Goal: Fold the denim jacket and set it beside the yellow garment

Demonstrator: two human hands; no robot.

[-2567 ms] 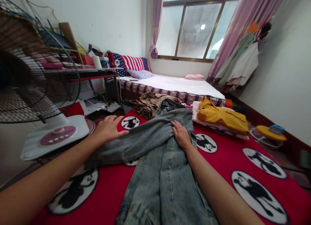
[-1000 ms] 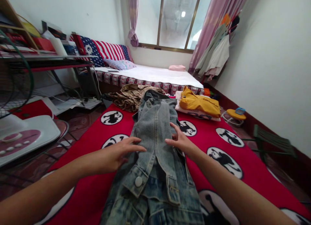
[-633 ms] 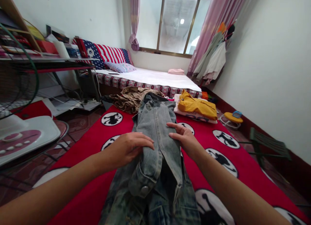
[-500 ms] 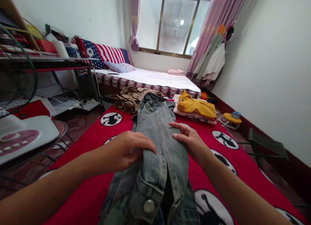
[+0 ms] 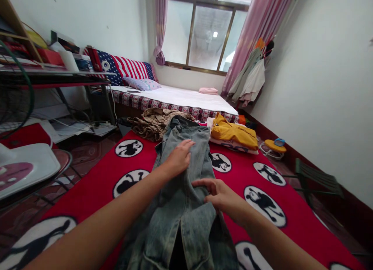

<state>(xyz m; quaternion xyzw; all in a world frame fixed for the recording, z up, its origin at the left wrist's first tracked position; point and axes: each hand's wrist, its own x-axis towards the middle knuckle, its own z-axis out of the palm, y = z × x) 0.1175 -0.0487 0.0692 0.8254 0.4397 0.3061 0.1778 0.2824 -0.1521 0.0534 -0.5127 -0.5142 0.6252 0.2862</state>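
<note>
Denim clothing [image 5: 201,153] is laid lengthwise on a red blanket [image 5: 99,184], flanked at its far end by beige fabric [image 5: 157,124] and a yellow garment [image 5: 233,134]. Its upper surface is covered by the left hand [image 5: 178,159], fingers extended and close together. By the right hand [image 5: 220,194], thumb and forefinger parted, the near-right side is touched; whether cloth is pinched cannot be told.

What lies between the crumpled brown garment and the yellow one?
The far end of the denim garment lies between the brown garment and the yellow garment, as the head view shows.
</note>
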